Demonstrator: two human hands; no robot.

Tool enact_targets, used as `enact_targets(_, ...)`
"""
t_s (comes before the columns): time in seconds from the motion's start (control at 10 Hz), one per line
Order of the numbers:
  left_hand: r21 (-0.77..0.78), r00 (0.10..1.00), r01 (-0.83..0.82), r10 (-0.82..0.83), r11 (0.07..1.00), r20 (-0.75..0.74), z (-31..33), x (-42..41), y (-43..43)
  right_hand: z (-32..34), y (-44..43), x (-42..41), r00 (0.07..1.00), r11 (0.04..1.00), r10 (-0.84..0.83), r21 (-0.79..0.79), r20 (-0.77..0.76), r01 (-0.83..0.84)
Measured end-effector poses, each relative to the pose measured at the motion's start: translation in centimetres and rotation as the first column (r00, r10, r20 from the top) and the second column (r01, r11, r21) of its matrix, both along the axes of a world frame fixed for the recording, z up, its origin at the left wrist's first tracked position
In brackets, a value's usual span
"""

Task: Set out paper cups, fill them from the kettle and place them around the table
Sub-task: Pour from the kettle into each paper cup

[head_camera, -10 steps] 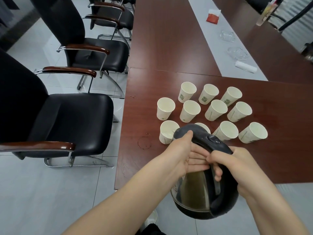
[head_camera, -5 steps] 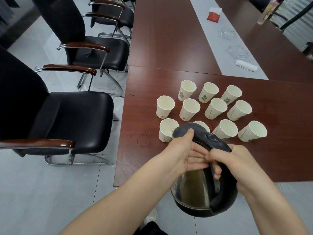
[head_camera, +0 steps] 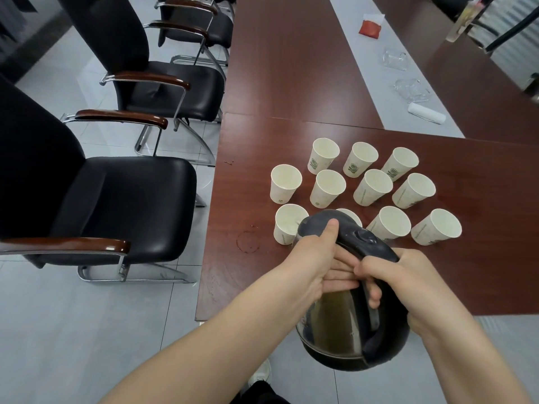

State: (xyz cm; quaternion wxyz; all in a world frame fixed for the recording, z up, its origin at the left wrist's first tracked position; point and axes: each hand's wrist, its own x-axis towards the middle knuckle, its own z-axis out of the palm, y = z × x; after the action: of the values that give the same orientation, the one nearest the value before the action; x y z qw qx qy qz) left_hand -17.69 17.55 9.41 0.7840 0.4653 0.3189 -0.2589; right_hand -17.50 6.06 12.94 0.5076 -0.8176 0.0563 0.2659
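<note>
A steel kettle (head_camera: 335, 325) with a black lid and handle is tipped forward over the near edge of the brown table (head_camera: 335, 83). My right hand (head_camera: 408, 284) grips its black handle. My left hand (head_camera: 318, 255) holds the kettle's left side, thumb pressed on the lid. Several white paper cups (head_camera: 328, 188) stand upright in rows just beyond the kettle. The lid end hangs over the near row, between a left cup (head_camera: 287, 223) and a cup (head_camera: 348, 215) mostly hidden behind the lid. I cannot see any water pouring.
Black armchairs (head_camera: 125, 199) line the table's left side. A ring-shaped wet mark (head_camera: 248, 246) lies left of the near cups. Farther back on a grey strip lie glass ashtrays (head_camera: 393, 58), a white roll (head_camera: 425, 112) and a red packet (head_camera: 369, 27).
The kettle and both hands have stayed almost in place; the lid end has edged slightly toward the near cups. The cups have not moved.
</note>
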Motion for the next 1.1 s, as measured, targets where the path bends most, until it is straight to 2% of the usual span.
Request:
enact_targets(0.4,-0.004,1.000,-0.009,0.009,1.000,-0.010,0.12,-0.27,0.17,-0.42,-0.12,-0.18,0.999,0.999,-0.032,0.035,0.022,0.031)
enact_targets(0.8,0.002,0.999,-0.028,0.028,1.000,0.020,-0.04,-0.26,0.08,-0.22,-0.30,-0.12,0.997,0.994,-0.054,0.097,-0.050,0.059)
enact_targets(1.1,-0.016,0.999,-0.027,0.028,0.999,0.030,0.12,-0.20,0.16,-0.24,-0.22,0.14,0.995,0.994,-0.092,0.063,-0.043,0.095)
